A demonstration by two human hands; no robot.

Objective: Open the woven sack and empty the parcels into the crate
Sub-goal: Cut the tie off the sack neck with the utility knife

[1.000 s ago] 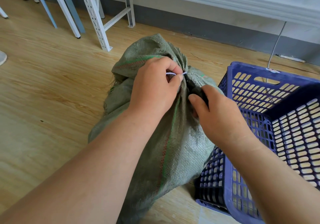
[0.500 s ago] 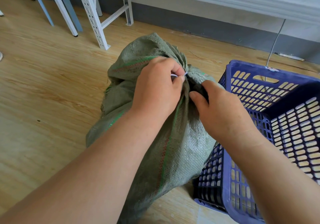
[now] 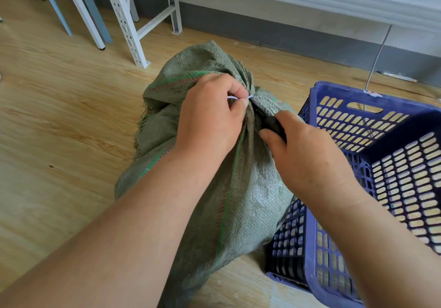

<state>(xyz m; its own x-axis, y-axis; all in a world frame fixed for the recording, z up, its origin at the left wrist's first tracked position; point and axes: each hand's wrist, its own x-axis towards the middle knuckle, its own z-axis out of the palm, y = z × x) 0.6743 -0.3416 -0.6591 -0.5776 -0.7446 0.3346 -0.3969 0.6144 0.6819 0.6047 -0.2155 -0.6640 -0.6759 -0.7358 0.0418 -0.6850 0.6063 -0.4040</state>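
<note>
A grey-green woven sack (image 3: pixel 241 195) with red and green stripes stands on the wooden floor, its neck bunched and bound by a thin white tie (image 3: pixel 233 98). My left hand (image 3: pixel 210 114) pinches that tie at the neck. My right hand (image 3: pixel 307 155) is curled round a small black object (image 3: pixel 274 124) held against the sack just below the neck; what that object is I cannot tell. A blue slotted plastic crate (image 3: pixel 334 255) stands right of the sack, touching it. No parcels show.
White perforated metal frame legs (image 3: pixel 124 21) and blue-grey legs stand on the floor behind the sack at the upper left. A white ledge and grey skirting run along the back wall. A thin grey cable (image 3: pixel 379 54) hangs down behind the crate.
Both hands stay at the sack's neck with only slight shifts. The view has drifted a little; the tie remains in my left fingers.
</note>
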